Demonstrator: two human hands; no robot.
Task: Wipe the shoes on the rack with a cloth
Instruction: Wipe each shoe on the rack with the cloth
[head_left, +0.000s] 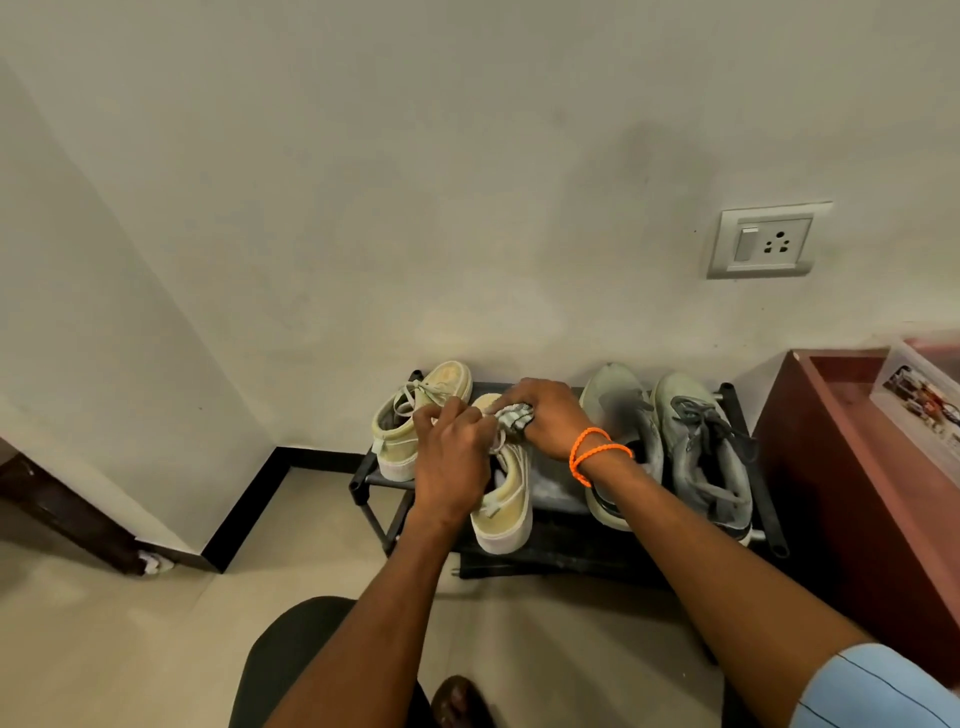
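A low black shoe rack (550, 545) stands against the wall. On its left side are two cream lace-up shoes: one (402, 431) lies at the back left, the other (506, 514) sits nearer the front. My left hand (449, 462) holds the nearer cream shoe around its laces and tongue. My right hand (545, 415), with orange bands on the wrist, grips a small grey-and-white cloth (514, 418) and presses it on that shoe's toe. Two grey sneakers (691, 447) stand on the rack's right side.
A reddish-brown wooden cabinet (852, 493) stands right of the rack, with a clear box on top. A switch and socket plate (763, 241) is on the wall above. A dark door edge (62, 509) is at the left. My knee and foot are below on the tiled floor.
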